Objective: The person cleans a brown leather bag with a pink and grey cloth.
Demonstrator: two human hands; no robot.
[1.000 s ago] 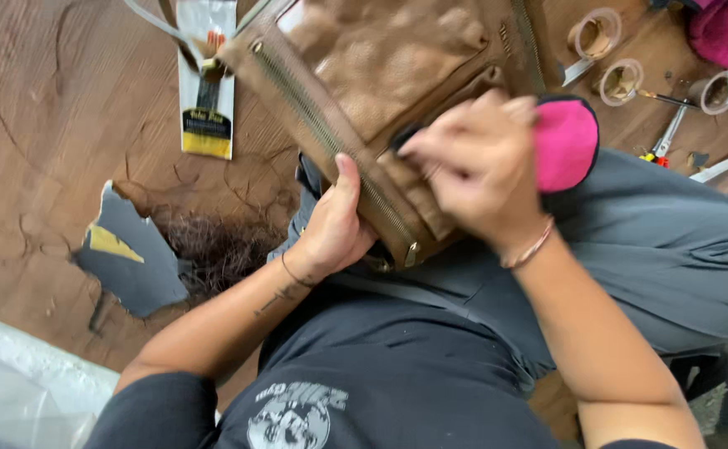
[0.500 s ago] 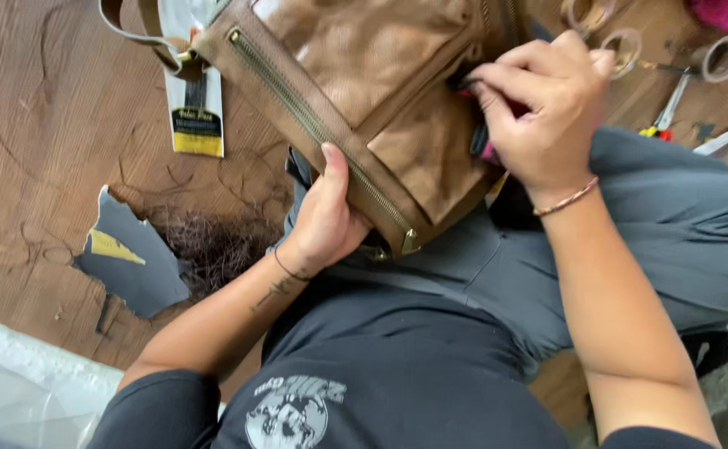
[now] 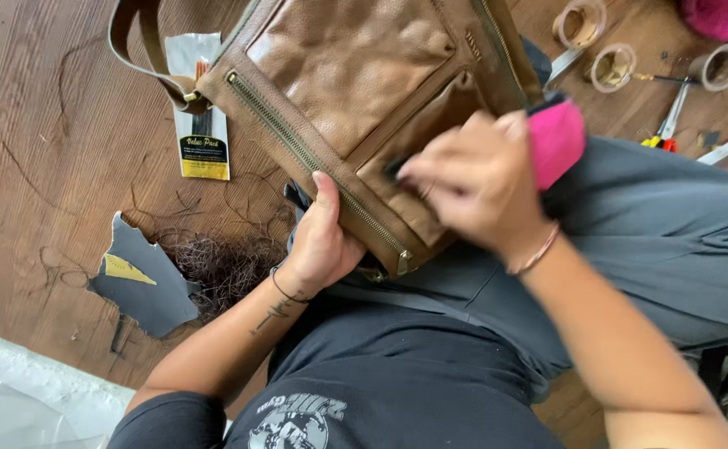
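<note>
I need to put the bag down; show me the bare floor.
Bare wood floor lies left of the narrow packet, above the grey scrap. It is crowded by the hair tangle beside the left hand, and top right around the tape rolls and scissors.

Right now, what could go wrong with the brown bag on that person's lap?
The brown leather bag is steadied only at its lower edge by the left hand, so it might slip off the lap. The right hand is blurred, with a small dark thing at its fingertips; a hurried stroke could mark the leather. Loose thread on the floor could tangle.
</note>
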